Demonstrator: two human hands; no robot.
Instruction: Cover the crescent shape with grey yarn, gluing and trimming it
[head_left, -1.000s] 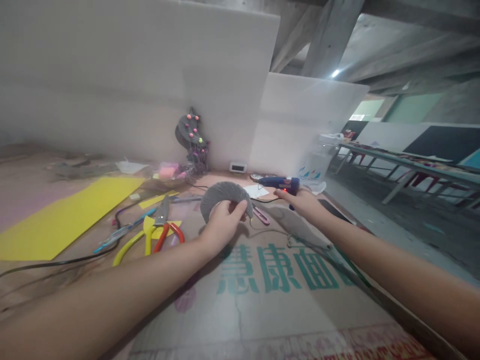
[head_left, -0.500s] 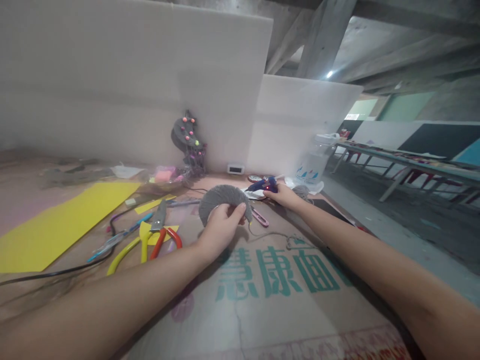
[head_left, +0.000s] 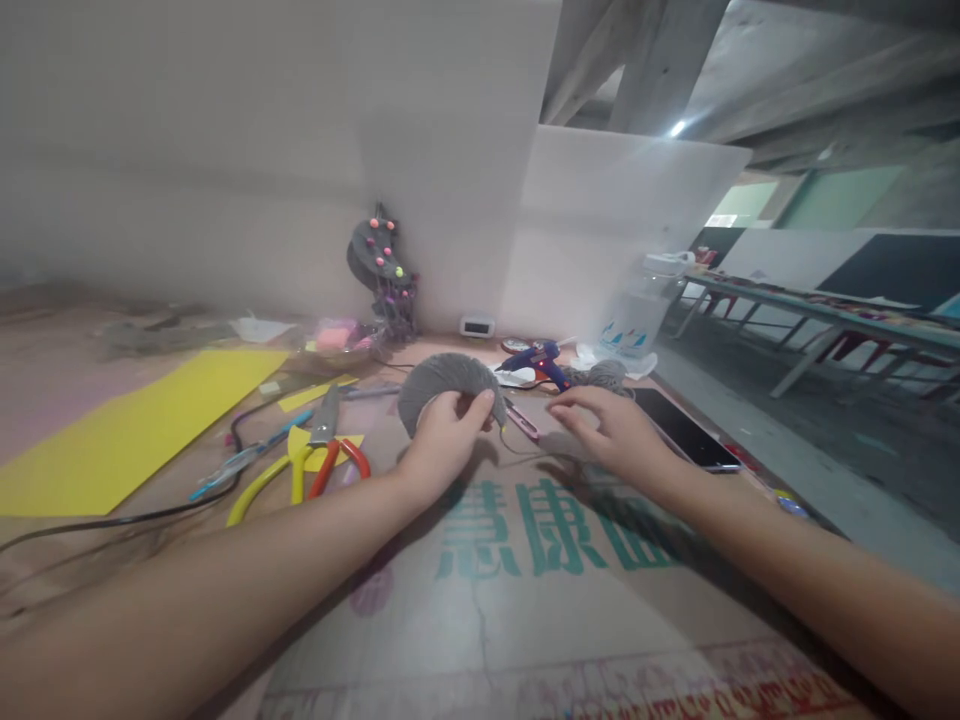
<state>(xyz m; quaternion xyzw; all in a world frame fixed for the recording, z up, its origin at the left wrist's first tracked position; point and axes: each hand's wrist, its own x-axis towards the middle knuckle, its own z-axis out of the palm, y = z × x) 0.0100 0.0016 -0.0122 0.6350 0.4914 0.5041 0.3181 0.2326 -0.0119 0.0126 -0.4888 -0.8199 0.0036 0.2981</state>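
Note:
My left hand (head_left: 448, 440) is closed on a curved, crescent-like piece wrapped in grey yarn (head_left: 442, 376), thumb on its right end. From that end a thin strand of yarn (head_left: 517, 449) trails right across the table. My right hand (head_left: 611, 428) hovers above the table with its fingers apart and holds nothing. Just beyond it a dark blue glue gun (head_left: 541, 362) with a small red light rests on the table. Between my hands lies a pink cutter (head_left: 523, 420). A ball of grey yarn (head_left: 602, 376) sits behind my right hand.
Scissors with yellow and red handles (head_left: 325, 445) and a yellow sheet (head_left: 161, 420) lie to the left. A phone (head_left: 686, 430) lies near the right edge. At the back stand a grey crescent decoration with coloured balls (head_left: 379, 260), a small white display (head_left: 477, 327) and a plastic bottle (head_left: 634, 310).
My right hand has let go of the glue gun and come back toward me, fingers apart. The left hand still holds the yarn-wrapped piece. The view has shifted slightly.

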